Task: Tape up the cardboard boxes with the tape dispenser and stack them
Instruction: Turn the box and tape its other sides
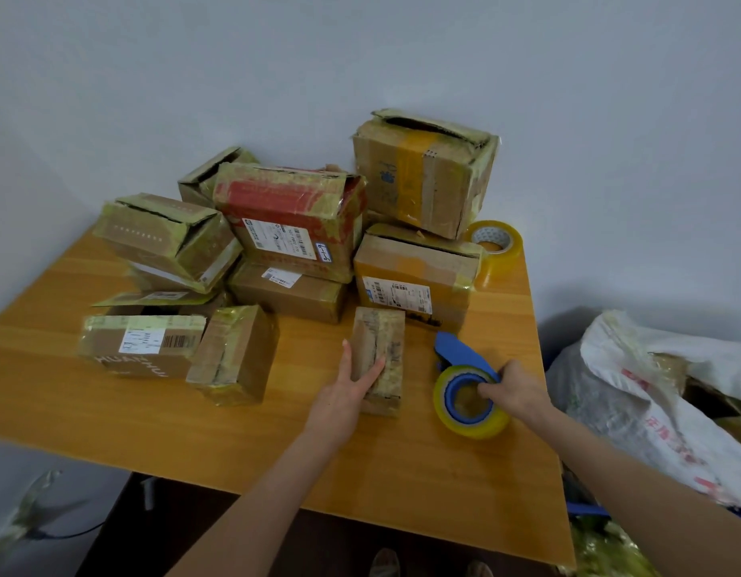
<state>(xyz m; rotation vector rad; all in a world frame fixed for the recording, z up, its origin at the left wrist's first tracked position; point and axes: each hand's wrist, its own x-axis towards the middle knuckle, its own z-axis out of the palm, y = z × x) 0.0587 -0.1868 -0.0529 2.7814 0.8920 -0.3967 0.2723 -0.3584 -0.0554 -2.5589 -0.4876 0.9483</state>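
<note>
A small, narrow cardboard box (383, 351) lies near the middle of the wooden table (402, 472). My left hand (349, 389) rests on its near left side with straight, spread fingers. To its right stands a blue tape dispenser (464, 381) loaded with a yellowish clear tape roll. My right hand (512, 387) grips the dispenser by its handle, which sits on the table. Behind them, several taped cardboard boxes are piled, with a tall box (423, 172) stacked on another box (414, 276) at the back right.
A spare tape roll (495, 243) lies by the wall at the table's back right corner. A large white sack (660, 406) with cardboard inside stands to the right of the table. The wall closes off the back. Dark floor lies below the front edge.
</note>
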